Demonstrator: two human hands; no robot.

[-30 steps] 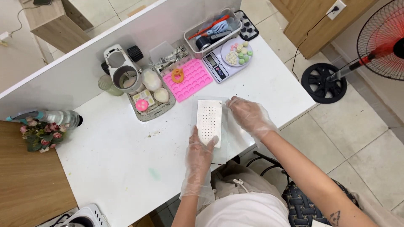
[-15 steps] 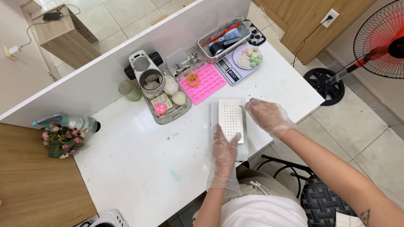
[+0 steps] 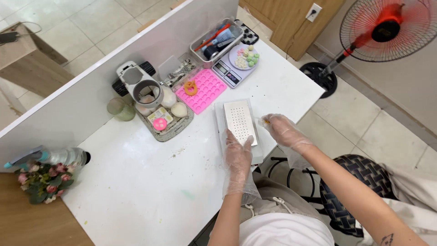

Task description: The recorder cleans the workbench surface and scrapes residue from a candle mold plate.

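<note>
**At the Near Edge of the Table: Two Gloved Hands and a White Tray**

Near the front edge of the white table [image 3: 136, 191], toward the right corner: a white tray with tiny holes [image 3: 240, 122], long side pointing away.

Left hand [image 3: 237, 157], in a thin clear glove, flat and open on the near end of the tray, fingers spread a little, pressing down. Wrist straight, arm coming up from below.

Right hand [image 3: 283, 131], gloved too, just beside the tray's right side. Fingers curled in and pinched close on something small and orange; too tiny to tell what.

Could slip: tray sits close to the edge, so a hard push from the left hand might tip it off. Small pinched bit might drop to the floor, since the right hand hangs partly past the edge.

Further back, by the wall: a pink mould [image 3: 202, 91], a small scale [image 3: 230, 73] with a plate of little balls [image 3: 243, 57], a grey tray of round shapes [image 3: 166, 120], a bin of tools [image 3: 216, 41].
</note>
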